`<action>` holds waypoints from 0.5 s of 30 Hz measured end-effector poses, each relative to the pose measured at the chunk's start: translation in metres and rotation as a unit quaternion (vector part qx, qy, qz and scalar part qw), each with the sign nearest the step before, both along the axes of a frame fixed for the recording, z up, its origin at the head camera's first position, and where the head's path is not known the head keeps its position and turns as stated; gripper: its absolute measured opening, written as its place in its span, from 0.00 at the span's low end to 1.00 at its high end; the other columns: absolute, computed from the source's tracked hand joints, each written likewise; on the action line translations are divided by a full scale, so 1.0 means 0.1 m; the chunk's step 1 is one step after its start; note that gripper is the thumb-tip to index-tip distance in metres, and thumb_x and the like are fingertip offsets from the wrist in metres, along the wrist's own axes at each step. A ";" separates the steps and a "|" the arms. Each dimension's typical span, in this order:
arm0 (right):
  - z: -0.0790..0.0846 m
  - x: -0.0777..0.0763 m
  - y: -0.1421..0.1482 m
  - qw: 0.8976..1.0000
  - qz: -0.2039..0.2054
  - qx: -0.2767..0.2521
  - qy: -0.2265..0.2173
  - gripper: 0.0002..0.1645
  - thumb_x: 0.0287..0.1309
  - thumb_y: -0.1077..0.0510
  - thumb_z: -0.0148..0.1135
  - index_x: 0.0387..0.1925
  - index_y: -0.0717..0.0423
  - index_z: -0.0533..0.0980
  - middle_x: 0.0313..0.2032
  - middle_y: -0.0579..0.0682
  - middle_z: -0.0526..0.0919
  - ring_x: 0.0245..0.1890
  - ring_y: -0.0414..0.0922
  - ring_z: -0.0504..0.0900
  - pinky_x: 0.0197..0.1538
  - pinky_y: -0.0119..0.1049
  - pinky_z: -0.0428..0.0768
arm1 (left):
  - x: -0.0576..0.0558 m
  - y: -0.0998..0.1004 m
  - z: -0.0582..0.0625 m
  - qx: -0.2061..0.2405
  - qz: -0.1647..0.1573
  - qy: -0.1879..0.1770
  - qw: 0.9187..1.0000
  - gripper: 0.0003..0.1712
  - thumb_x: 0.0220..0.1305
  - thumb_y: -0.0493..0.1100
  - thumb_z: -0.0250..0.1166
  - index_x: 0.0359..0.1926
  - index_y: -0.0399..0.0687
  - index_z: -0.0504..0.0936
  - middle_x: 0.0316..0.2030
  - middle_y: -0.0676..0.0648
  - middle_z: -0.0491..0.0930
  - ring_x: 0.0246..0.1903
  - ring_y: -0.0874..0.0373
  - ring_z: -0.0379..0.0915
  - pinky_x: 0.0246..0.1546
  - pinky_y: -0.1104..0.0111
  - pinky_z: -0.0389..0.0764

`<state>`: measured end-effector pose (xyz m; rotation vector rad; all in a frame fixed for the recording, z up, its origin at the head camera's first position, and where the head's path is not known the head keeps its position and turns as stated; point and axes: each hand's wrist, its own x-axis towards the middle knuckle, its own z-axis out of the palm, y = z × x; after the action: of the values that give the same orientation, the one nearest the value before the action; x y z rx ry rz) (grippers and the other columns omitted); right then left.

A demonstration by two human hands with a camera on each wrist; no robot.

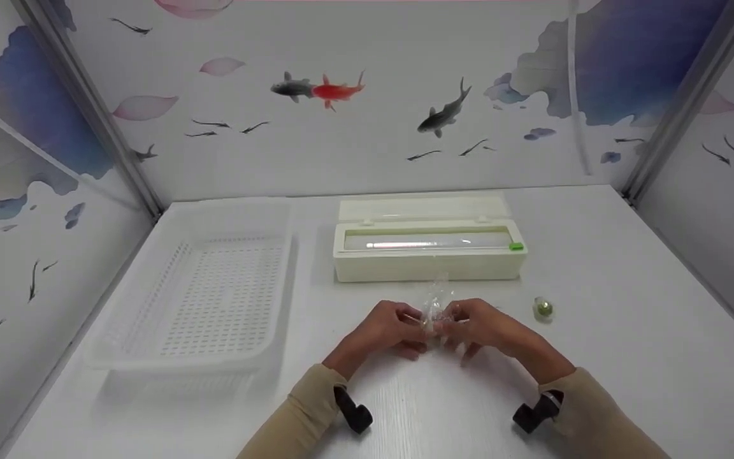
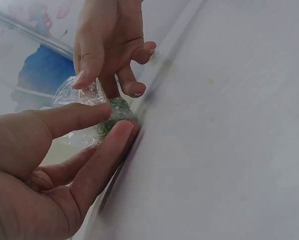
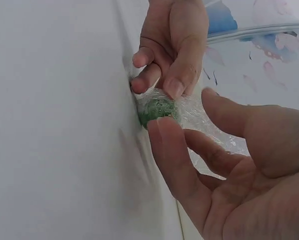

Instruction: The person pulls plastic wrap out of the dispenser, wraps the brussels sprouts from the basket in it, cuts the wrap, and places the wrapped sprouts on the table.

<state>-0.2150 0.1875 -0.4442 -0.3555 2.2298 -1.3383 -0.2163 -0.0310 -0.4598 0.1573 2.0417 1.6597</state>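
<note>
Between both hands, low over the white table, is a small green ball in crinkled clear cling film. My left hand pinches it, thumb and forefinger set against the wrapped green part in the left wrist view. From the other side my right hand curls its fingers around the film, its forefinger tip at the ball and its thumb beside the loose film in the right wrist view. To the right of that hand lies another film-wrapped green ball. Loose film gathers upward between the hands.
Behind the hands stands a cream cling film dispenser, lid raised, film roll inside, green slider at its right end. A white perforated plastic basket occupies the table's left. Printed panels with fish enclose the back and sides.
</note>
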 end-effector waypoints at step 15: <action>-0.05 -0.01 -0.06 0.998 -0.061 0.007 -0.012 0.15 0.63 0.51 0.68 0.38 0.60 0.79 0.31 0.52 0.86 0.30 0.42 0.84 0.28 0.38 0.88 | -0.06 -0.03 -0.07 0.018 -0.009 -0.014 1.000 0.17 0.60 0.39 0.73 0.49 0.40 0.84 0.45 0.43 0.86 0.32 0.53 0.88 0.35 0.65 0.89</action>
<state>-0.2157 0.1814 -0.4494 -0.2012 2.2720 -1.3800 -0.2219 -0.0341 -0.4663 0.1639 1.9848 1.6793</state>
